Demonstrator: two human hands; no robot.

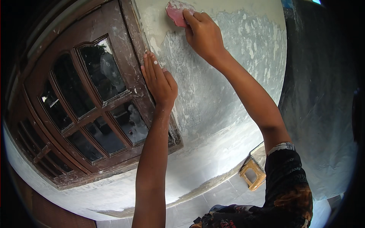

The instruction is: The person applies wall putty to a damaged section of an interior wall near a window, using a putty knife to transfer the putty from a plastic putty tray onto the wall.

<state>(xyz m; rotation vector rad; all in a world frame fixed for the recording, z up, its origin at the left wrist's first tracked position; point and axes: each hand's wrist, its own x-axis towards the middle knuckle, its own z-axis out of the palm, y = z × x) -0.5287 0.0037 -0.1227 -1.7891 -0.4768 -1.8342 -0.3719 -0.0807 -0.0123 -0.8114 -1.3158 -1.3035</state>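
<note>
High on the wall, my right hand (205,36) grips a pink scraper (176,16), a flat piece smeared with pale filler, against the surface. Its fingers wrap over the scraper's right end. My left hand (159,81) rests flat with fingers stretched out, touching the edge of the brown wooden window frame (131,41) where it meets the wall. White specks dot its fingers. Around both hands the wall (213,87) is patchy grey and white with rough, flaking paint. A smoother cream coat (228,7) covers its top part.
To the left stands the brown window with several glass panes (104,68). A yellowish stool (253,174) sits low on the grey tiled floor (220,193), near the wall's base. A dark sheet (319,106) hangs along the right side.
</note>
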